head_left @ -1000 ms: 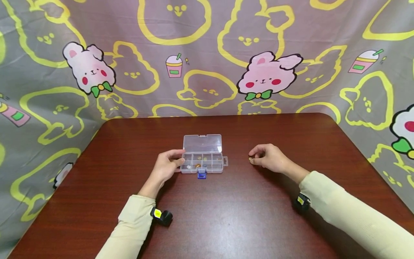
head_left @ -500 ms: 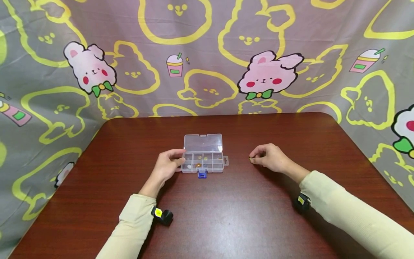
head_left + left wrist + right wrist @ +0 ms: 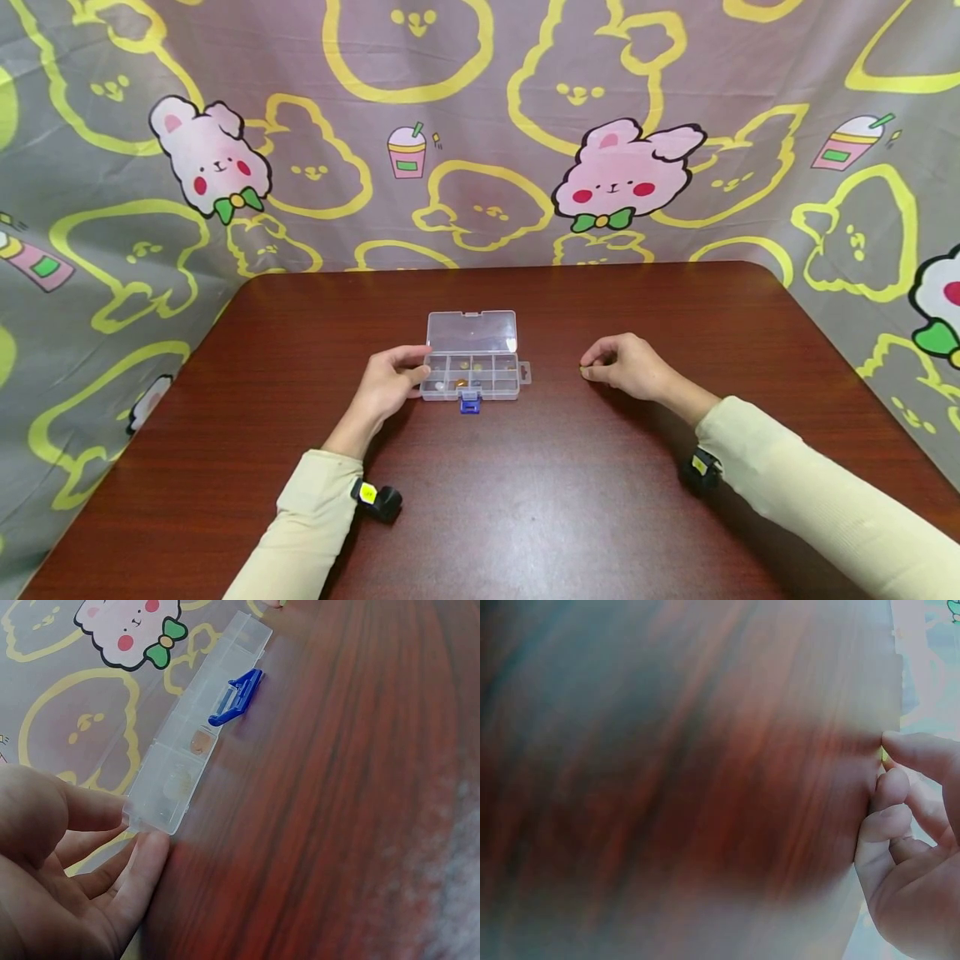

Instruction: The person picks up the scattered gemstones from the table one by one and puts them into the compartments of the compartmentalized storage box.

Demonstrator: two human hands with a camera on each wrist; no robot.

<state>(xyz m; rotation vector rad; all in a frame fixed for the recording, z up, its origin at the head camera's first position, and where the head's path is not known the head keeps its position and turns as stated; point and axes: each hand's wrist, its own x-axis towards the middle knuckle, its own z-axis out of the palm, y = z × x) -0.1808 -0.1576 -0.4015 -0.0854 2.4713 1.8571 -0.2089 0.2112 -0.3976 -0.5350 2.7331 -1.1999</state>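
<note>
A clear plastic compartment box (image 3: pixel 495 396) lies on the table with its lid (image 3: pixel 472 333) raised at the back. Its blue latch (image 3: pixel 469 406) hangs down in front. Inside are several small pieces, among them a white one (image 3: pixel 440 386) and an amber one (image 3: pixel 461 383). My left hand (image 3: pixel 386 383) grips the box's left end; the left wrist view has the thumb and fingers at its corner. To the right of the box, my right hand (image 3: pixel 626 367) pinches a small yellow piece (image 3: pixel 885 755) at the tabletop. Fingertips hide most of that piece.
The dark red-brown wooden table (image 3: pixel 525 500) spreads around both hands. A clear hanging tab (image 3: pixel 525 372) juts from the box's right end. Behind the table hangs a grey curtain (image 3: pixel 495 125) printed with cartoon rabbits.
Over the last second the small piece at the right fingertips has become more covered by them. Both hands and the box stay practically in place.
</note>
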